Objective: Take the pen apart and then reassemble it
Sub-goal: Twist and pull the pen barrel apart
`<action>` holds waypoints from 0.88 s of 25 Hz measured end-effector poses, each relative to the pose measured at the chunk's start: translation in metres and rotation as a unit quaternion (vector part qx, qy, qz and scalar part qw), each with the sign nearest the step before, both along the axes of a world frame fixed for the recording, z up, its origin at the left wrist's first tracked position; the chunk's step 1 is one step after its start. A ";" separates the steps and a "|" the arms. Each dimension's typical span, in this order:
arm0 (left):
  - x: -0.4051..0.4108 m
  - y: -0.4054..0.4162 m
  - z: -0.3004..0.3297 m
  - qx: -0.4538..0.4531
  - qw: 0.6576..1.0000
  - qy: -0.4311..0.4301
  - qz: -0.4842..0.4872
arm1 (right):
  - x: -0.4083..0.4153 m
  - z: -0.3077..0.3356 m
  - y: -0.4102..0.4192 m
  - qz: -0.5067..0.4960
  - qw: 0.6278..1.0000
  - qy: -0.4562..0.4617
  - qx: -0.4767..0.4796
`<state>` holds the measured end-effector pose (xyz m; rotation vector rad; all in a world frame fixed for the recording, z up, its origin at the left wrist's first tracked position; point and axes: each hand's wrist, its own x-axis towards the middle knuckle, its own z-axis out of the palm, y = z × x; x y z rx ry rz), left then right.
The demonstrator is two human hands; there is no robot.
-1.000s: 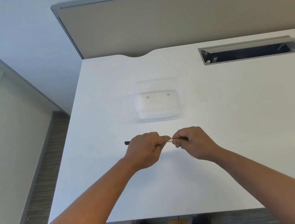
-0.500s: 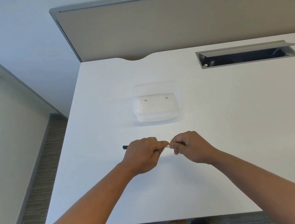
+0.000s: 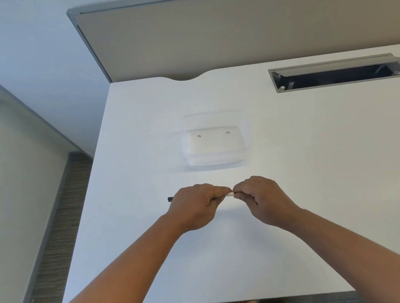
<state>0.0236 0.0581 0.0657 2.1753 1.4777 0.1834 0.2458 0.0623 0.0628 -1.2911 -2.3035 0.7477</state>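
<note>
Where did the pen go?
In the head view the pen is held level between the left hand and the right hand, above the white desk, nearer the person than the clear plastic tray.

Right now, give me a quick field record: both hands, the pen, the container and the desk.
left hand: grip closed around the pen, dark end sticking out past it on the left
right hand: grip pinching the pen's other end
pen: held level above the desk, white section showing between the hands
clear container: behind the hands, untouched
desk: white, cable hatch open at far right
</note>
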 end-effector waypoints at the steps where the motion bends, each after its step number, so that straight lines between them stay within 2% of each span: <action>1: -0.001 0.000 0.000 -0.002 1.000 0.001 -0.001 | 0.000 0.001 0.001 0.000 1.000 0.002 -0.013; 5: -0.006 0.001 -0.001 -0.008 0.999 0.026 -0.017 | 0.000 0.004 0.010 -0.002 0.989 0.025 -0.146; 17: -0.007 0.001 -0.010 -0.013 0.999 0.044 -0.021 | 0.003 0.000 0.015 -0.021 0.987 -0.053 -0.148; 19: -0.009 0.002 -0.014 -0.018 0.999 0.038 -0.004 | 0.008 -0.005 0.017 -0.044 0.985 -0.066 -0.156; 22: -0.014 0.002 -0.023 -0.032 0.999 0.029 0.027 | 0.017 -0.017 0.016 -0.130 0.971 -0.054 -0.195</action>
